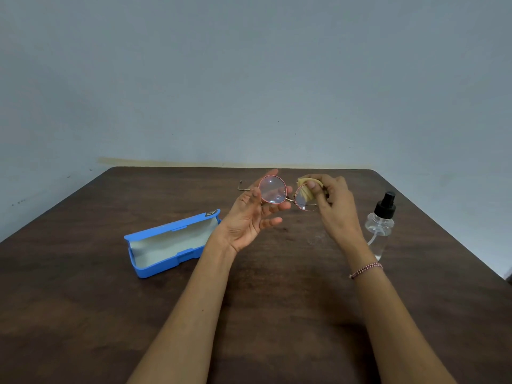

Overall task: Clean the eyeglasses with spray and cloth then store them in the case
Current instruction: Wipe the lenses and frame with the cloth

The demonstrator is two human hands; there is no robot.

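Round eyeglasses (273, 189) with a thin pink metal frame are held up above the table. My left hand (249, 217) grips them at the left lens rim, palm turned up, and one temple arm sticks out to the left. My right hand (333, 206) pinches a folded yellow cloth (304, 188) around the right lens, thumb on the near side. A blue glasses case (171, 245) lies open on the table to the left, its pale lining showing. A clear spray bottle (381, 225) with a black pump top stands to the right, just beyond my right wrist.
The dark brown wooden table (277, 300) fills the lower view, with its far edge against a grey-blue wall (249, 79). A small wet patch (315, 239) shows on the table below my right hand.
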